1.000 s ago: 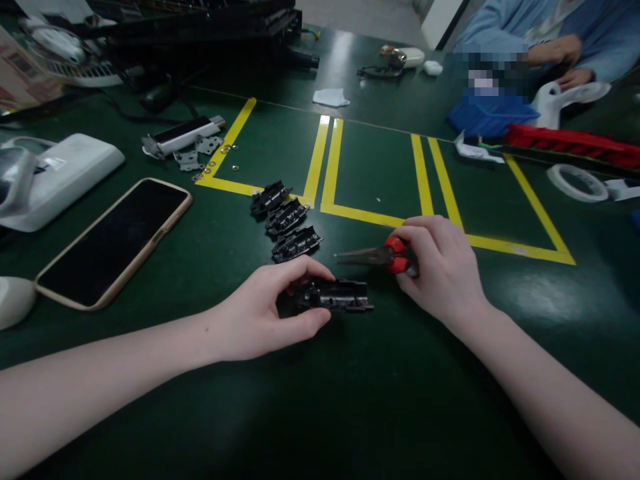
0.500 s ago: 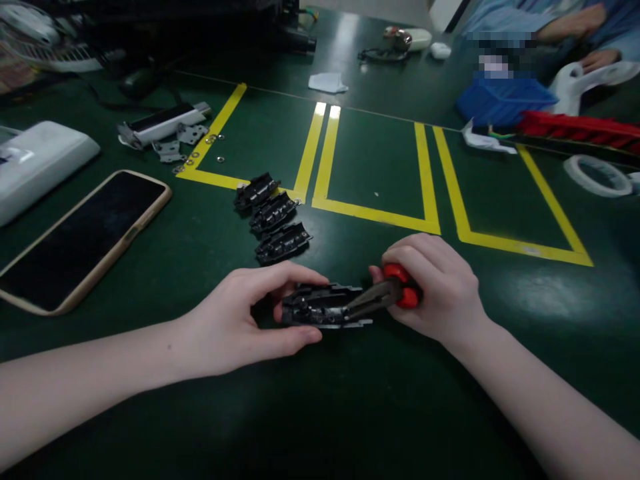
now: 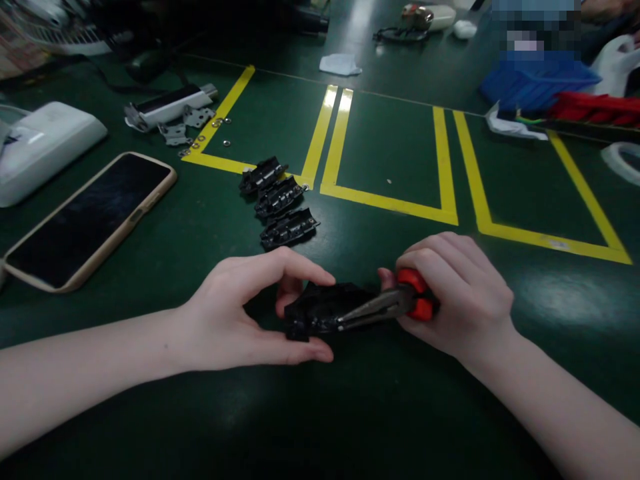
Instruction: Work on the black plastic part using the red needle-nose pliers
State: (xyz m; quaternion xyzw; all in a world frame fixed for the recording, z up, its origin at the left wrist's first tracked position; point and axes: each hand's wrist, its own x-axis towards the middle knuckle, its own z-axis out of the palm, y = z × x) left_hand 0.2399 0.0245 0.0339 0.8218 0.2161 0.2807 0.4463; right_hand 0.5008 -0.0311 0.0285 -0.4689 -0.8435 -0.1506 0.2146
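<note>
Between the thumb and fingers of my left hand [image 3: 250,310] is a black plastic housing [image 3: 320,310], its hollow side tilted toward me. My right hand [image 3: 457,300] is closed round the red handles of long-nose pliers [image 3: 380,307]. The pliers' tips reach into the housing near its middle; whether they pinch a small part there I cannot make out. Beyond my left hand, three similar black housings [image 3: 289,229] lie in a slanting row on the green table, hollow sides up.
At left lie a phone [image 3: 93,217] and a white device [image 3: 53,150]. Metal brackets [image 3: 175,133] and small rings [image 3: 227,143] sit by the yellow tape [image 3: 390,207]. Back right are a blue bin [image 3: 537,83], a red strip [image 3: 595,108] and a tape roll [image 3: 623,162], near another person.
The housing in my left hand has tilted, its near wall now lower. The pliers' tips have shifted slightly along its inside. The whole view has moved a little.
</note>
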